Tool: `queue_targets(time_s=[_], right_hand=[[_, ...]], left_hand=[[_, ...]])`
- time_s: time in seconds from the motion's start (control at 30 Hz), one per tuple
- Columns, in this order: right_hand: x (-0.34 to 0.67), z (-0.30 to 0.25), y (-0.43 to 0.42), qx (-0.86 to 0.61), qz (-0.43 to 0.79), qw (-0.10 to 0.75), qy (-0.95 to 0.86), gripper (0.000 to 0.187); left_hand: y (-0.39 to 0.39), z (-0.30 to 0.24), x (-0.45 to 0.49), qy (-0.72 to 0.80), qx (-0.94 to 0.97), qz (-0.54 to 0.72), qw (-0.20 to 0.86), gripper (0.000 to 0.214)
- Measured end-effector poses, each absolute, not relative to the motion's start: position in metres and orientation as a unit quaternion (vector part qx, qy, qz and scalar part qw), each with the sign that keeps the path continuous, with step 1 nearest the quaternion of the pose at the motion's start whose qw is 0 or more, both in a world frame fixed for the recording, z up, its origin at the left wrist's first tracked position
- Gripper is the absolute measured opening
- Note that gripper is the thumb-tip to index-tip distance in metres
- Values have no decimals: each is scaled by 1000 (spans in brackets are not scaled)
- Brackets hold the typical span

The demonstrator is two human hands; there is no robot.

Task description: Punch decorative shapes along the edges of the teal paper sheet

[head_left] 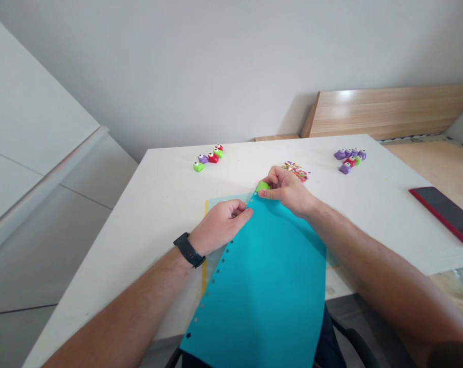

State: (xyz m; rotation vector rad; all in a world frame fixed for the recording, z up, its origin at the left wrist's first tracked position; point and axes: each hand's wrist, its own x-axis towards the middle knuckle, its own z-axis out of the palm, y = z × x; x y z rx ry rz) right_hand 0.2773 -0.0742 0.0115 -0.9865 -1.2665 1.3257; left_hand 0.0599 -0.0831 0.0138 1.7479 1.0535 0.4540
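Observation:
A large turquoise sheet [273, 266] slants from the table toward my lap, with a row of small star-shaped holes along its left edge. My left hand [226, 220] pinches that edge between thumb and fingers; a dark watch band is on the wrist. At the sheet's far corner, my right hand [288, 191] closes around a small lime-green craft punch [262, 187], which sits on the edge. The fingers partly cover the punch. Under the sheet lies a pale translucent mat with a yellow border [205, 276], mostly hidden.
Several colourful punches with eye shapes stand at the back left [213, 158] and back right [349, 159] of the white table [139, 230]. Small multicoloured paper cutouts [301, 174] lie beyond my right hand. A phone with a red case [442, 214] rests at the right.

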Motion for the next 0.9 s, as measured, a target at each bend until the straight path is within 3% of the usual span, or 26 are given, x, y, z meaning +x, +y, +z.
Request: queue_targets(time_s=[0.27, 0.5, 0.9], right_hand=[[270, 12, -78, -416, 534, 499, -542, 47], [267, 10, -78, -411, 538, 494, -546, 40], [267, 2, -76, -471, 485, 468, -569, 40]], left_hand=[[-78, 7, 73, 427, 656, 297, 547, 58], [-71, 6, 85, 378, 689, 326, 525, 47], [-66, 2, 81, 369, 716, 301, 510, 49]])
